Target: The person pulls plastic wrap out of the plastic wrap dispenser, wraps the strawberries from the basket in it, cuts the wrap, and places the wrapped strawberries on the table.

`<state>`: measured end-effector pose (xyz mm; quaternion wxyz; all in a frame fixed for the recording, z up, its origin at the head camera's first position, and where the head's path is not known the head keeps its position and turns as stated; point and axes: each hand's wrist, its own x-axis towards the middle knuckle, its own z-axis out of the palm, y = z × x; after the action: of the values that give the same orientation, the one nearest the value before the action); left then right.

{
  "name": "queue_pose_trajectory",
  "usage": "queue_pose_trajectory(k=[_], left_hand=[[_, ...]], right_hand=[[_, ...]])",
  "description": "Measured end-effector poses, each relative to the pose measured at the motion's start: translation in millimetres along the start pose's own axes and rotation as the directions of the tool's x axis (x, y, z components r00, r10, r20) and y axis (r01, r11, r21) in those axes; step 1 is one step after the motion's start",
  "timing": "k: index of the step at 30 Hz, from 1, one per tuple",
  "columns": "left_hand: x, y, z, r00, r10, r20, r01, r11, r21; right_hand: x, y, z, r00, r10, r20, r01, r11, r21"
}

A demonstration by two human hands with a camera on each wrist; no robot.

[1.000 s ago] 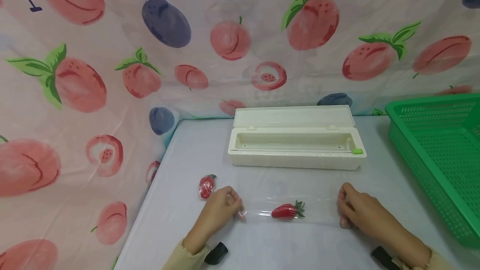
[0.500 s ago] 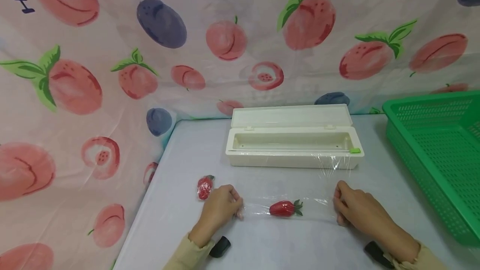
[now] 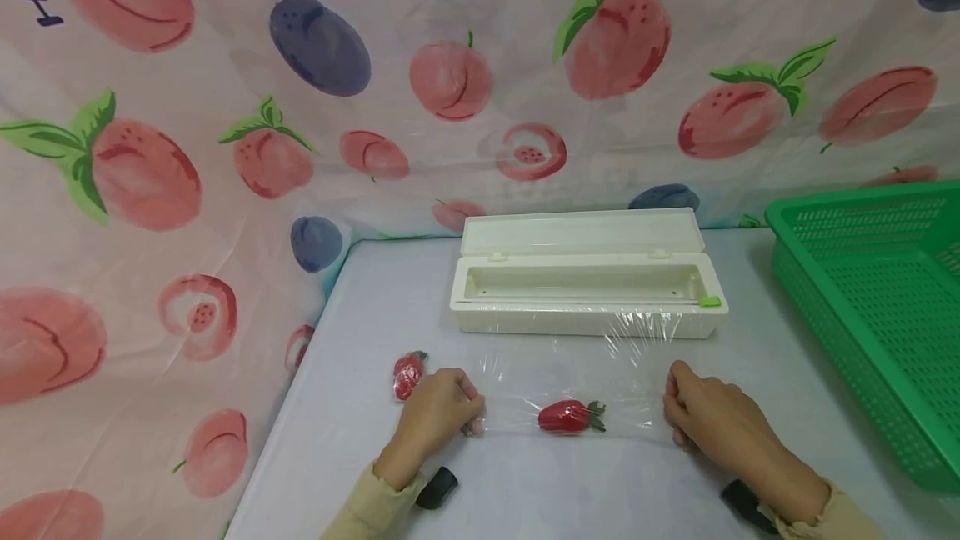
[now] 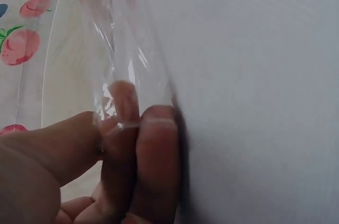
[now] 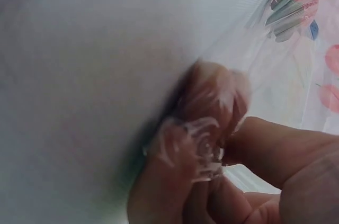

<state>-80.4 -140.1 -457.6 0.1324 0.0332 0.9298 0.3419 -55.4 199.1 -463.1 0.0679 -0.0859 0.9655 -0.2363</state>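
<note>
Clear plastic wrap [image 3: 517, 365] stretches from the front of a white dispenser box [image 3: 585, 319] toward the person. Under or within its near edge lies a red strawberry [image 3: 564, 417] with green leaves, pointing left. My left hand [image 3: 438, 407] pinches the wrap's near left corner between thumb and fingers; in the left wrist view the film [image 4: 130, 70] runs over the fingertips. At the opposite corner my right hand [image 3: 716, 415] pinches the bunched film [image 5: 204, 139]. A second strawberry [image 3: 408, 375], wrapped in film, lies just beyond my left hand.
The dispenser's lid [image 3: 577, 233] stands open at the back, with a green slider [image 3: 709, 301] at its right end. A green plastic basket [image 3: 832, 315] stands on the right. Fruit-printed cloth [image 3: 450, 157] hangs behind the white table [image 3: 337, 440].
Both hands keep their hold on the film and have shifted slightly toward the box. The wrap now shows more taut creases near the box front. The view has turned a little to the right.
</note>
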Motion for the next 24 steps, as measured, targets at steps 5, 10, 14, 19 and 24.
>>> queue_pose_trajectory(k=[5, 10, 14, 19, 24], left_hand=[[-0.7, 0.1, -1.7, 0.999, -0.017, 0.044, 0.021, 0.996, -0.090], [-1.0, 0.1, -2.4, 0.999, -0.019, 0.049, 0.022, 0.997, -0.074], [-0.8, -0.3, -1.5, 0.999, -0.015, 0.035, 0.017, 0.999, -0.040], [-0.7, -1.2, -0.7, 1.000, -0.009, 0.030, 0.010, 1.000, -0.026], [-2.0, -0.9, -0.8, 1.000, 0.003, -0.010, -0.003, 0.999, 0.034]], right_hand=[[0.3, 0.5, -1.2, 1.000, 0.016, -0.010, -0.016, 1.000, 0.007], [1.3, 0.7, -2.6, 0.999, 0.043, -0.023, -0.043, 0.999, -0.020], [1.7, 0.4, -2.0, 0.998, 0.035, -0.053, -0.037, 0.998, -0.044], [1.6, -0.9, -3.5, 0.996, 0.029, -0.082, -0.032, 0.999, -0.037], [2.2, -1.9, -6.1, 0.992, 0.010, -0.122, -0.020, 0.996, -0.085]])
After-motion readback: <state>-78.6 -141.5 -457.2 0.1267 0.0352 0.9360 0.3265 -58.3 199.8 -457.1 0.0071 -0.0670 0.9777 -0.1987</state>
